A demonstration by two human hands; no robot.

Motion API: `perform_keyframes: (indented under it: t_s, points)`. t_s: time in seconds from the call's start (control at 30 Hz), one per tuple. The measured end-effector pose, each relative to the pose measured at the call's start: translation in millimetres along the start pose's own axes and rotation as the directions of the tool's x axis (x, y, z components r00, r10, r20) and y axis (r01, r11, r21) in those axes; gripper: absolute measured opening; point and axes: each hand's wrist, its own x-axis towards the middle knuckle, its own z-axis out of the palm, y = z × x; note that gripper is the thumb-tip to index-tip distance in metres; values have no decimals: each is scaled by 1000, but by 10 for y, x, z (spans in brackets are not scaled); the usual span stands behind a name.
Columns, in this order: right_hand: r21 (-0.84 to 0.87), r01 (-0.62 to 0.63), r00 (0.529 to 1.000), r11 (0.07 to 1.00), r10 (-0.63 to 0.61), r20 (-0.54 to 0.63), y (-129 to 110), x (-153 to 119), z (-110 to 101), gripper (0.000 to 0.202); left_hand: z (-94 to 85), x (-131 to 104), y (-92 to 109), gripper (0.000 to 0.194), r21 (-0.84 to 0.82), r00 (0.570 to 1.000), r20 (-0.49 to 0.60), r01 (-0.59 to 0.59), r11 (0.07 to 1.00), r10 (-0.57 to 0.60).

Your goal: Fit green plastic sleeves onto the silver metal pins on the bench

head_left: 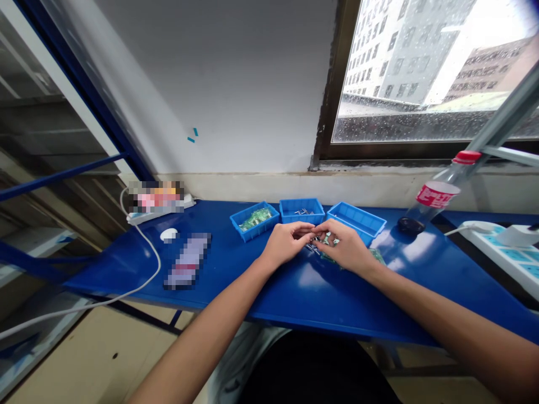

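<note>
Both hands work at the fingertips over the blue metal desk. Left hand: fingers curled, thumb and index nearly meeting. Right hand: same pinch, tips meeting the left's. Grip looks nearly closed on both; small silvery bits show between the tips, but can't tell what either has hold of. Thin silvery metal pins lie on the desk just beneath the fingers, with green shiny pieces beside and partly under the right hand. Behind: left blue plastic tray holds similar green pieces, middle blue plastic tray some pins. So parts are split between trays and desk; finished count can't be read.
</note>
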Motion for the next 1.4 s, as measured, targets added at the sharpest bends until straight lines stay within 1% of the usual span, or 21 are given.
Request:
perform_keyframes:
  t_s: [0.03, 0.1, 0.2, 0.3, 0.4, 0.47, 0.53, 0.6, 0.67, 0.77, 0.83, 0.9, 0.97, 1.03, 1.1, 1.17, 1.23, 1.3, 1.4]
  points:
    - [16, -15, 1000, 1000, 15, 19, -16, 2, -1, 22, -5, 4, -16, 31, 6, 1000, -4, -6, 1000, 6]
    - [50, -53, 998, 997, 51, 37, -47, 5, -6, 26, -15, 7, -37, 44, 28, 1000, -3, -14, 1000, 14]
    - [80, -89, 996, 993, 87, 24, -64, 4, -15, 29, -23, 3, -48, 60, 73, 1000, 21, -25, 997, 23]
    - [70, -104, 994, 992, 102, 27, -39, -3, -15, 27, -25, -8, -53, 64, 128, 997, 67, -55, 990, 47]
    - [67, -107, 993, 992, 103, 66, -13, -12, -8, 25, -31, -21, -60, 69, 195, 986, 151, -104, 975, 75]
    - [56, -87, 994, 995, 82, 78, -17, -13, -6, 22, -35, -27, -63, 70, 229, 975, 203, -134, 964, 87]
    - [39, -65, 996, 997, 62, 65, -34, -10, -8, 18, -34, -29, -62, 72, 241, 970, 221, -156, 958, 102]
    - [34, -64, 997, 997, 62, 38, -49, -5, -13, 14, -28, -27, -54, 72, 232, 971, 205, -174, 957, 126]
    - [48, -76, 997, 996, 75, 21, -50, 0, -19, 11, -22, -20, -39, 70, 219, 976, 162, -181, 959, 147]
    - [64, -83, 997, 995, 82, 14, -26, 3, -27, 12, -21, -6, -15, 66, 192, 987, 62, -155, 969, 146]
    - [50, -72, 997, 996, 71, 22, -7, 1, -30, 15, -25, 4, -4, 65, 149, 991, -6, -132, 980, 134]
    - [25, -51, 998, 998, 49, 44, 8, -4, -30, 19, -31, 14, 1, 66, 83, 991, -50, -118, 990, 122]
    - [5, -27, 997, 1000, 27, 76, 22, -10, -25, 22, -34, 22, 6, 67, 12, 993, -63, -102, 995, 102]
    - [6, -16, 994, 1000, 15, 104, 33, -16, -14, 24, -33, 30, 17, 63, -42, 995, -61, -77, 996, 75]
    - [31, -19, 994, 999, 15, 113, 39, -20, -3, 25, -30, 39, 33, 49, -61, 996, -68, -62, 996, 58]
    - [64, -24, 994, 998, 17, 109, 36, -21, 5, 25, -25, 47, 47, 31, -59, 994, -79, -77, 995, 72]
    - [74, -18, 994, 997, 10, 108, 28, -20, 8, 25, -22, 55, 52, 20, -62, 993, -77, -98, 993, 93]
    - [59, -3, 994, 998, -4, 109, 21, -18, 7, 25, -22, 61, 43, 17, -74, 993, -65, -99, 992, 94]
    - [42, 8, 995, 999, -12, 96, 20, -18, 6, 24, -34, 69, 18, 19, -91, 994, -82, -80, 993, 72]
